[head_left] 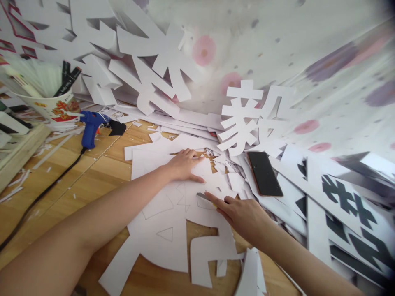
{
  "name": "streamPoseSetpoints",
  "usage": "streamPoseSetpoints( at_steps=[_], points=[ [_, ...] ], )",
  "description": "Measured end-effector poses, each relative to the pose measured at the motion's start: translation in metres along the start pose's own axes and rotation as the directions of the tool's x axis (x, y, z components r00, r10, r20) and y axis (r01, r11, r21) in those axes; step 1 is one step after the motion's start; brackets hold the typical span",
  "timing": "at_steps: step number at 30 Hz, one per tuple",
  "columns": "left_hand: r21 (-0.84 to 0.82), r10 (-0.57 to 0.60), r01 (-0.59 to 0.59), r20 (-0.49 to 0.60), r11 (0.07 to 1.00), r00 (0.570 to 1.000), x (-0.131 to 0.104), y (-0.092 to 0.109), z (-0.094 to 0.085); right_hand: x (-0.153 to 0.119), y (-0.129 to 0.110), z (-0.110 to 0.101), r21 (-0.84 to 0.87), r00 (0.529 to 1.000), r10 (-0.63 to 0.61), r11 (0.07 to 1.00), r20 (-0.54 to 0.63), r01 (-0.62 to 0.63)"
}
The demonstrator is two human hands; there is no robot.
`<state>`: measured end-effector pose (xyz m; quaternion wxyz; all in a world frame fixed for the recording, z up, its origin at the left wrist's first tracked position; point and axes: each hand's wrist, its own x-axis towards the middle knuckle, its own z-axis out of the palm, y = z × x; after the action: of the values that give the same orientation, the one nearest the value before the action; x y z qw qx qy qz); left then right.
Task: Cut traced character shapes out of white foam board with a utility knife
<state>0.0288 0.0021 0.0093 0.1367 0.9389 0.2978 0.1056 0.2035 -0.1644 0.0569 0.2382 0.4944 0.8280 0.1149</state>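
Head view: my left hand (184, 165), spread on the white sheet (166, 220), likely braces it. Right hand (243, 213) pinches a cutter (205, 198) over it, probably for control.

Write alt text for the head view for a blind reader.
A person's left hand rests on a partly cut white sheet with drawn outlines, while the right hand holds a knife over it. A blue glue gun is at left, a black phone at right.

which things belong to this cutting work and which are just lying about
In use, it seems:
marked white sheet under the left hand
cutter in the right hand

Apparently just lying about:
black phone
blue glue gun
printed tub
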Motion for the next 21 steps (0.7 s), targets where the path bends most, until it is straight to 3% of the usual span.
streamPoseSetpoints(
  at_steps=[8,21],
  points=[
    [-0.042,-0.041,0.043,0.04,0.998,0.998,-0.003,-0.001,-0.004,0.007,0.01,-0.026,-0.064,0.985,-0.155,0.985,0.082,0.16],
    [-0.054,-0.021,0.022,0.03,0.998,0.999,-0.004,-0.003,-0.002,0.003,0.014,-0.039,-0.12,0.975,-0.142,0.979,0.171,0.164]
  ],
)
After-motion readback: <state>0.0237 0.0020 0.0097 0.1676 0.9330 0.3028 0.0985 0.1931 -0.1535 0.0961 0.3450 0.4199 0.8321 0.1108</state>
